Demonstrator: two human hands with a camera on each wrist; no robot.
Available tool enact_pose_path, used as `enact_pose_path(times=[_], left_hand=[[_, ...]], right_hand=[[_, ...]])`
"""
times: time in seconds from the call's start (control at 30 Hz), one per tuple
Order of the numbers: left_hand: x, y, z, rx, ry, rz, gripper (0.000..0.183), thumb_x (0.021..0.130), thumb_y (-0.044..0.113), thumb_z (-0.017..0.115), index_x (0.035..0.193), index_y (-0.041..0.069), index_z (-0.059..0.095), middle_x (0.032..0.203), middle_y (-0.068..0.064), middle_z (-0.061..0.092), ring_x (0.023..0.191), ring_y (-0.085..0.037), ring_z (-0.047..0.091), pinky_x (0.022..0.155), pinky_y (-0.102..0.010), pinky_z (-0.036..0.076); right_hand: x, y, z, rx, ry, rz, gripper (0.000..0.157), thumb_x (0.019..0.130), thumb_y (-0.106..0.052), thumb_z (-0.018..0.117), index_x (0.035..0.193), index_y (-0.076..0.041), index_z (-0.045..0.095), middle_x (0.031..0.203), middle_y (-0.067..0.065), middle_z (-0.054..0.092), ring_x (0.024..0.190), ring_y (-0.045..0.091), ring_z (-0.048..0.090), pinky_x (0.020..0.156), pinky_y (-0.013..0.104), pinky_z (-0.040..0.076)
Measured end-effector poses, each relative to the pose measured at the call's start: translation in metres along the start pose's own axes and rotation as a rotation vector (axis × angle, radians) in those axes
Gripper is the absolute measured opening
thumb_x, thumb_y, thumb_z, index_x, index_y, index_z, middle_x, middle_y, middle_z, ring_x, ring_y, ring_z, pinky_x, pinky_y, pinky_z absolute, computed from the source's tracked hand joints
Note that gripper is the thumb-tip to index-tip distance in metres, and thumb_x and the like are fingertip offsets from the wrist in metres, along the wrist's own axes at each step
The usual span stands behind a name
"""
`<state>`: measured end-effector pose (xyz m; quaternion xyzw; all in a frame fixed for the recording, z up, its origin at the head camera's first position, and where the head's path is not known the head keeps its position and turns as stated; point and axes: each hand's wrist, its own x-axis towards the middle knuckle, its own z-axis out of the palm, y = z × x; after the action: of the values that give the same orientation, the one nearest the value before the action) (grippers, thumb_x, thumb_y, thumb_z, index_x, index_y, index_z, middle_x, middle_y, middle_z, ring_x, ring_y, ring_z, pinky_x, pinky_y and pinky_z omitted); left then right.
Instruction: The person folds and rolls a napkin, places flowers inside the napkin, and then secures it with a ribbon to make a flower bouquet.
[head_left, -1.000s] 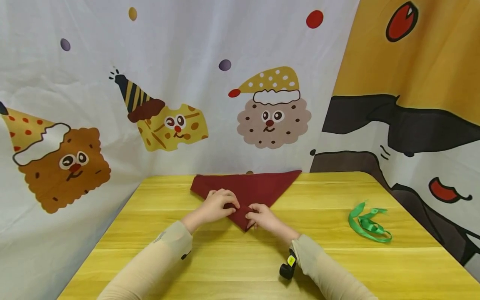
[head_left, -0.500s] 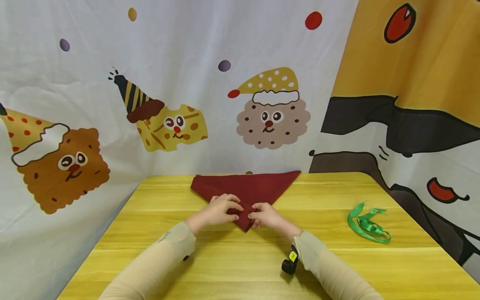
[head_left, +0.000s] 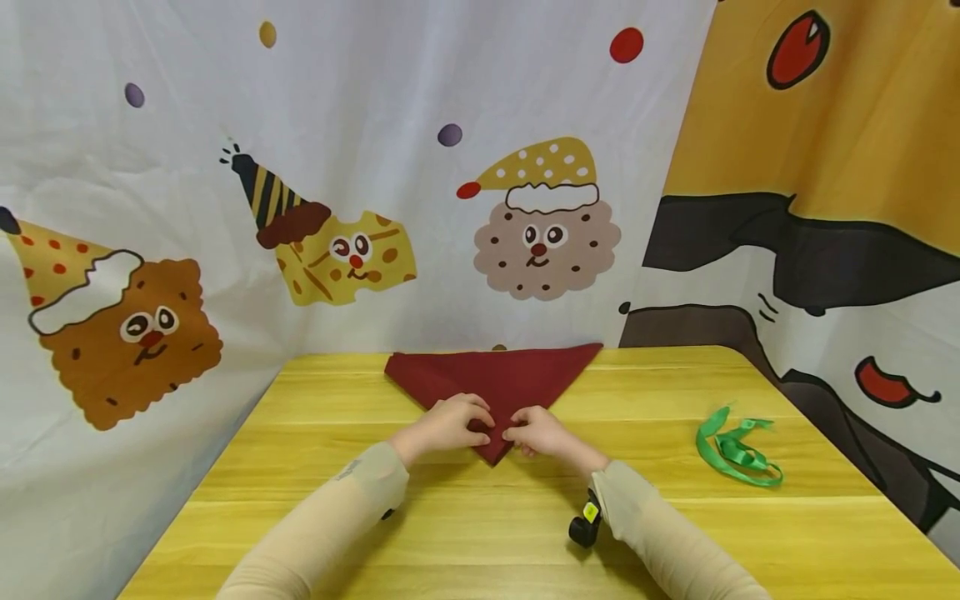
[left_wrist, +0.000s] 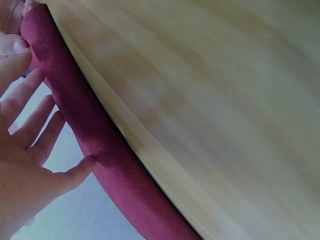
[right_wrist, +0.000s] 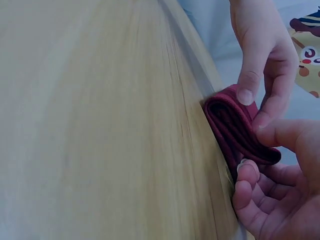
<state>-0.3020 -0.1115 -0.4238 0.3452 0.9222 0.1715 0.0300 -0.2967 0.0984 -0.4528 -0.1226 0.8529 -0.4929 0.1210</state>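
Note:
A dark red cloth [head_left: 502, 375], folded into a triangle with its point toward me, lies on the table. Close to that point, my left hand [head_left: 450, 423] holds the fabric, thumb in front and fingers bent over it. From the other side my right hand [head_left: 546, 435] pinches the cloth between thumb and fingers. Several layers show at the end of the folded cloth [right_wrist: 242, 132] in the right wrist view, where the two hands nearly meet. In the left wrist view, spread fingertips touch the edge of a long padded-looking fold [left_wrist: 90, 115].
A loose green ribbon [head_left: 738, 450] lies on the right of the yellow wooden table [head_left: 480, 533]. Behind the table hangs a white curtain [head_left: 420, 67] printed with cartoon food. A small black device [head_left: 585, 525] sits at my right cuff.
My left hand has shifted right and slightly toward me, closer to the cloth's point. The right hand has moved slightly right, still pinching the fabric. The ribbon stays where it was.

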Motion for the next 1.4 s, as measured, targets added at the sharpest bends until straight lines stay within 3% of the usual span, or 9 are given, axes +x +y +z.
enact_pose_path(times=[0.2, 0.43, 0.57, 0.67, 0.8, 1.07, 1.23, 1.4], left_hand=[[0.006, 0.004, 0.003, 0.040, -0.018, -0.012, 0.024, 0.088, 0.031, 0.072, 0.110, 0.020, 0.074, 0.124, 0.002, 0.059, 0.118, -0.021, 0.052, 0.094, -0.060, 0.039], [0.010, 0.003, 0.007, 0.071, -0.028, -0.009, 0.022, 0.087, 0.032, 0.073, 0.107, 0.021, 0.074, 0.120, 0.005, 0.060, 0.113, -0.018, 0.055, 0.092, -0.053, 0.044], [0.011, 0.000, 0.008, 0.063, -0.036, -0.005, 0.021, 0.086, 0.031, 0.074, 0.105, 0.021, 0.074, 0.116, 0.007, 0.061, 0.109, -0.016, 0.056, 0.089, -0.046, 0.047], [0.013, -0.001, 0.008, 0.046, -0.045, -0.002, 0.023, 0.085, 0.031, 0.075, 0.104, 0.020, 0.072, 0.114, 0.007, 0.060, 0.106, -0.014, 0.057, 0.088, -0.039, 0.048], [0.014, -0.003, 0.005, -0.002, -0.056, 0.019, 0.023, 0.084, 0.030, 0.077, 0.102, 0.017, 0.072, 0.112, 0.003, 0.060, 0.103, -0.014, 0.058, 0.090, -0.032, 0.047], [0.016, -0.016, 0.001, -0.154, -0.121, 0.059, 0.024, 0.086, 0.026, 0.075, 0.107, 0.016, 0.071, 0.117, 0.002, 0.058, 0.108, -0.015, 0.054, 0.095, -0.031, 0.043], [0.013, -0.026, -0.006, -0.334, -0.179, -0.027, 0.024, 0.091, 0.021, 0.069, 0.115, 0.017, 0.070, 0.123, 0.001, 0.057, 0.116, -0.018, 0.051, 0.098, -0.037, 0.041], [0.010, -0.036, -0.008, -0.424, -0.179, -0.073, 0.026, 0.093, 0.012, 0.065, 0.120, 0.013, 0.069, 0.124, -0.002, 0.060, 0.117, -0.022, 0.052, 0.097, -0.040, 0.042]], right_hand=[[-0.001, 0.003, -0.007, -0.077, 0.055, -0.025, 0.025, 0.089, -0.012, 0.067, 0.107, 0.004, 0.065, 0.074, 0.007, 0.063, 0.051, 0.017, 0.056, 0.050, 0.030, 0.050], [0.001, -0.001, -0.006, -0.228, 0.158, -0.173, 0.010, 0.085, -0.011, 0.069, 0.094, -0.006, 0.069, 0.079, -0.002, 0.063, 0.069, 0.012, 0.054, 0.062, 0.028, 0.045], [0.002, -0.008, -0.001, -0.250, 0.144, -0.265, 0.006, 0.086, -0.014, 0.070, 0.088, -0.009, 0.069, 0.075, -0.005, 0.061, 0.067, 0.011, 0.053, 0.061, 0.028, 0.045], [0.003, -0.011, 0.003, -0.230, 0.086, -0.336, 0.006, 0.088, -0.015, 0.069, 0.087, -0.009, 0.070, 0.077, -0.006, 0.062, 0.067, 0.009, 0.053, 0.060, 0.026, 0.046], [0.004, -0.011, 0.008, -0.237, 0.008, -0.412, 0.004, 0.089, -0.012, 0.068, 0.085, -0.013, 0.070, 0.081, -0.007, 0.065, 0.065, 0.007, 0.053, 0.059, 0.024, 0.046], [0.007, -0.010, 0.010, -0.293, 0.040, -0.497, 0.007, 0.087, -0.012, 0.069, 0.082, -0.016, 0.070, 0.082, -0.008, 0.064, 0.068, 0.006, 0.053, 0.062, 0.024, 0.047], [0.007, -0.011, 0.010, -0.296, 0.007, -0.469, 0.007, 0.089, -0.012, 0.068, 0.084, -0.017, 0.071, 0.083, -0.008, 0.064, 0.068, 0.006, 0.053, 0.062, 0.025, 0.046], [0.006, -0.009, 0.011, -0.305, -0.024, -0.417, 0.008, 0.087, -0.012, 0.071, 0.081, -0.017, 0.070, 0.078, -0.010, 0.063, 0.062, 0.006, 0.053, 0.059, 0.025, 0.046]])
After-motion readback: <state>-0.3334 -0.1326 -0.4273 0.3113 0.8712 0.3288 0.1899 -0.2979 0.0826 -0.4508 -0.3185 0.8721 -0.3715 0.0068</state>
